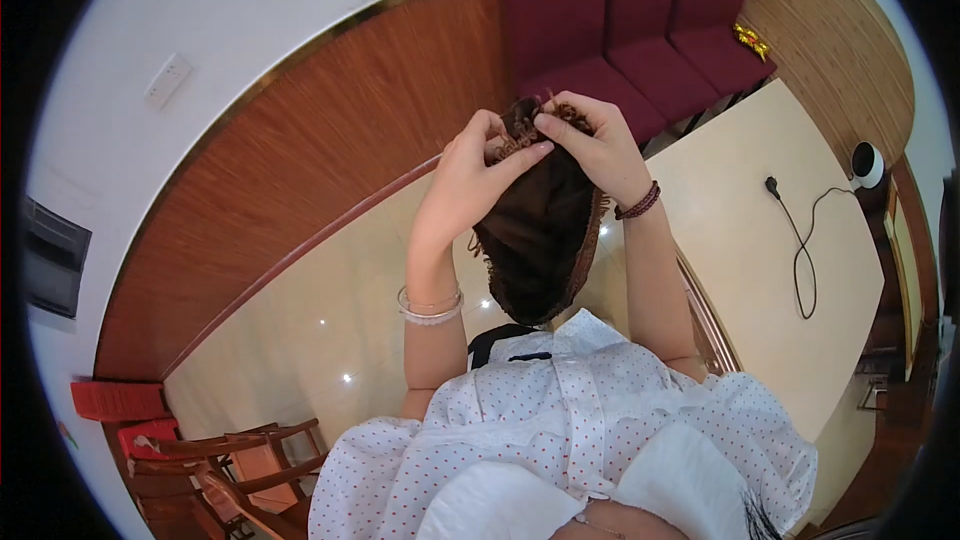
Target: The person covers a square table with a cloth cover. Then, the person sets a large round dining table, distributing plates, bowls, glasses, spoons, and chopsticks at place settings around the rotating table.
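Note:
A dark brown fabric cover [540,230] with a curly, looped fringe hangs in front of my chest, its smooth dark face toward me. It narrows to a rounded end at the bottom, near my shirt. My left hand [490,155] pinches the fringed top edge from the left, thumb laid across the loops. From the right, my right hand [595,140] grips the same edge, with its thumb close to the left fingertips. The fingers behind the fabric are partly hidden.
Maroon chairs [640,40] line the wall ahead. At right is a pale table [740,210] with a black cable [803,260] and a white round device [867,164]. A round wooden tabletop [835,40] stands behind it. Wooden armchairs [250,470] sit at lower left.

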Tool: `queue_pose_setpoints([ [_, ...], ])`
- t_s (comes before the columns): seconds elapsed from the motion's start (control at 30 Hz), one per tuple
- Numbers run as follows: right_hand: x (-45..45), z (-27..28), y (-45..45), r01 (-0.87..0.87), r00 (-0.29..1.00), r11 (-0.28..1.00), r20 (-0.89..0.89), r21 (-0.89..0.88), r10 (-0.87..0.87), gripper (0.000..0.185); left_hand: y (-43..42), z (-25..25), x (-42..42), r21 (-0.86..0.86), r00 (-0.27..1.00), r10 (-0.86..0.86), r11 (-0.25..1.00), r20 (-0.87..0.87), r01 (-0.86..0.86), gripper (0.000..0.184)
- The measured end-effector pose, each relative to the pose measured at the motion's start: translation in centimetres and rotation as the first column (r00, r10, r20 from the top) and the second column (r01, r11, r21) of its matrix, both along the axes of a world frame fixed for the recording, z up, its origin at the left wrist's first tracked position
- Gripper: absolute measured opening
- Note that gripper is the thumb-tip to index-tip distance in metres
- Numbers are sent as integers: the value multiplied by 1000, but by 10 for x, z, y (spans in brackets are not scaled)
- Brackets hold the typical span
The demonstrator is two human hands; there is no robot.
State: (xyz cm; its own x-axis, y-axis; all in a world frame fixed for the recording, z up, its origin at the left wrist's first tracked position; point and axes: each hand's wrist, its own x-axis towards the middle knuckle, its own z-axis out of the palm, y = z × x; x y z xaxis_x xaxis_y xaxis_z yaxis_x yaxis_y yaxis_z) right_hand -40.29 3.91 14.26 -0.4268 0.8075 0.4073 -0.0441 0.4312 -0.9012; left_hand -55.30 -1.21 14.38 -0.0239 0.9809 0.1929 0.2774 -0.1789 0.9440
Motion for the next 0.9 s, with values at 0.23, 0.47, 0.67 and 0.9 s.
queue_pose_setpoints([
  [0.23, 9, -35, -4, 95, 992, 995, 83, -16, -94, 18, 2, -34, 6, -177, 993, -115, 977, 25, 117, 20],
  [0.47, 63, -123, -2, 230, 952, 898, 277, -376, -128, 22, -7, -131, 27, -347, 875, 95, 934, 474, 86, 23],
  [0.67, 41, -198, -46, 315, 949, 500, 266, -806, -169, 24, -28, -210, 38, -600, 825, 198, 775, 530, 199, 23],
  [0.9, -9, -253, -42, 363, 931, 440, 338, -821, -138, 44, -17, -246, 47, -572, 832, 294, 820, 471, 34, 28],
])
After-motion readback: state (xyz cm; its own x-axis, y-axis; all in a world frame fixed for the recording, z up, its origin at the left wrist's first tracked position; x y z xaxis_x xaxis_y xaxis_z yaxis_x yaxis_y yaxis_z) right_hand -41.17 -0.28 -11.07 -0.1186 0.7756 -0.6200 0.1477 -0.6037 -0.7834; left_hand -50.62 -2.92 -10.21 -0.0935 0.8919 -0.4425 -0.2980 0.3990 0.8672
